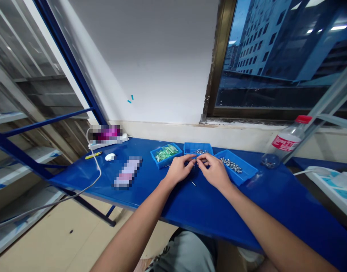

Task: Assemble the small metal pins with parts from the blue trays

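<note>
My left hand [179, 168] and my right hand [212, 168] meet over the blue table, fingertips pinched close together. What they hold between them is too small to make out. Just behind my hands stands a blue bin [198, 146] with thin metal pieces in it, partly hidden by my fingers. Left of it, another blue bin [160, 164] holds green and clear pieces [167, 152]. To the right, a third blue bin [248, 174] contains many small silvery metal parts [232, 164]. A thin metal piece [193, 183] lies on the table below my hands.
A plastic bottle [285, 144] with a red cap stands at the table's right, small dark bits at its bottom. On the left lie a blurred flat item [127, 172], a white rounded object [110, 156], a yellow tool [93, 155] and a cable [99, 173]. A wall and window rise behind.
</note>
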Motion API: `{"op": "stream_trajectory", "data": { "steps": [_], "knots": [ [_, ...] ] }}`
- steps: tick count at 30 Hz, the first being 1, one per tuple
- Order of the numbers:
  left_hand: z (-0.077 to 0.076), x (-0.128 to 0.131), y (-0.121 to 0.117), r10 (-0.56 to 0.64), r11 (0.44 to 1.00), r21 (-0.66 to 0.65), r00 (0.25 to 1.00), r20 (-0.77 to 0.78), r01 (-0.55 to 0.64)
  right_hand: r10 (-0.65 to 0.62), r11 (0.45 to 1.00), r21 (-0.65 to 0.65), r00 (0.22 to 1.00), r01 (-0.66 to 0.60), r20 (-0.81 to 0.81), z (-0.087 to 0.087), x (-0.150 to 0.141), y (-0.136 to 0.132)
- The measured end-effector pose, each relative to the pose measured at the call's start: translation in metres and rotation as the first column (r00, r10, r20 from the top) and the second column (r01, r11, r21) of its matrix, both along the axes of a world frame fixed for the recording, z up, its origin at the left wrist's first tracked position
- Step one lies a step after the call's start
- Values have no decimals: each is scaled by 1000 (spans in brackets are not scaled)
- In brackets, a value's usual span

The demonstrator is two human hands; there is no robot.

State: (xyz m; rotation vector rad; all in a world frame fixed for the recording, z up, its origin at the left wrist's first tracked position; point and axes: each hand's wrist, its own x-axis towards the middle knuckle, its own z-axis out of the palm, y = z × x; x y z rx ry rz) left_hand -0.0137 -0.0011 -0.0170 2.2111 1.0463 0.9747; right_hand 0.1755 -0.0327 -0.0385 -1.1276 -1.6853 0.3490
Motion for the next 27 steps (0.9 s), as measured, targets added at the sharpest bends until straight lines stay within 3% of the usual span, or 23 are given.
{"op": "stream_trajectory", "data": {
  "steps": [4,8,17,22,27],
  "knots": [
    [-2,-1,5,-3,991,-132,990,142,22,32,996,-81,990,-43,-138,-4,-3,1],
    [-3,-1,8,21,987,-161,979,203,12,19,997,-71,995,-25,-96,-3,-3,0],
    [4,1,-2,12,1000,-11,999,36,-12,-60,998,4,991,60,123,-1,1,0],
    [5,2,-5,-38,999,21,998,45,37,-52,996,-64,993,59,104,-8,0,5],
    [7,2,-7,0,999,-41,1000,23,1,-43,995,-93,999,43,0,-1,3,2]
  ]
}}
